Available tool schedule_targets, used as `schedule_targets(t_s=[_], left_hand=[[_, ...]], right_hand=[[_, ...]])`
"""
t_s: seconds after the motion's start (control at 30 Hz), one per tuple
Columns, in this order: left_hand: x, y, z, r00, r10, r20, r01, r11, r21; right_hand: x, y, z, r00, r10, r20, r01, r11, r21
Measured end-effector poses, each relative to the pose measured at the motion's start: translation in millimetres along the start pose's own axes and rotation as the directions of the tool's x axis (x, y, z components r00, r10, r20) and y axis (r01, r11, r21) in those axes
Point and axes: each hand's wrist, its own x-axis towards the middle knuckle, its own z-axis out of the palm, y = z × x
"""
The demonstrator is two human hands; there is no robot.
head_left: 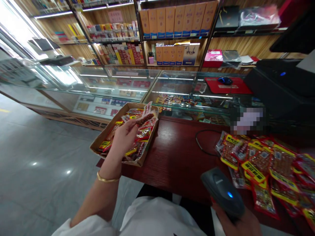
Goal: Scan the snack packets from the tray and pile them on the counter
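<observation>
Over a shallow cardboard box (142, 160) of snack packets, my left hand (124, 137) pinches a snack packet (146, 118) by its near end. The packet is see-through and reddish-brown inside. More red and yellow packets lie in the box beneath the hand. At the lower right my right hand (236, 219) is wrapped round a dark barcode scanner (222, 191) with a blue light on it. The scanner's head points up and left, over the table. A loose pile of snack packets (261, 160) lies just right of the scanner.
The dark red wooden table (172, 147) meets a glass display case (118, 85) holding boxes and small packets. A black cable (197, 139) curls near the pile. A mouse (224, 80) sits on a red mat (211, 86), left of a black terminal (278, 85). Shelves with boxes (169, 21) stand behind.
</observation>
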Motion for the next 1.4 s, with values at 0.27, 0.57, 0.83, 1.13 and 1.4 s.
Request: schedule_targets(t_s=[0.27, 0.57, 0.83, 1.13, 1.4], left_hand=[[-77.0, 33.4, 110.7, 0.889, 0.355, 0.288, -0.301, 0.929, -0.214], [-93.5, 5.7, 141.8, 0.897, 0.379, 0.228, -0.318, 0.911, -0.261], [-91.4, 4.1, 141.3, 0.905, 0.351, 0.242, -0.287, 0.921, -0.263], [-88.7, 7.3, 141.7, 0.898, 0.387, 0.208, -0.324, 0.904, -0.280], [-88.8, 13.9, 140.5, 0.890, 0.382, 0.251, -0.306, 0.906, -0.293]], right_hand=[[10.0, -16.4, -16.8, 1.000, -0.012, 0.006, 0.011, 0.996, 0.090], [7.6, -13.2, -7.3, 0.993, -0.014, 0.117, 0.004, 0.997, 0.081], [4.7, -15.6, -17.3, 0.987, 0.076, 0.143, -0.085, 0.995, 0.060], [5.7, -17.9, -22.8, 0.981, 0.108, 0.160, -0.120, 0.991, 0.064], [13.9, -22.3, -13.1, 0.971, 0.118, 0.208, -0.137, 0.987, 0.082]])
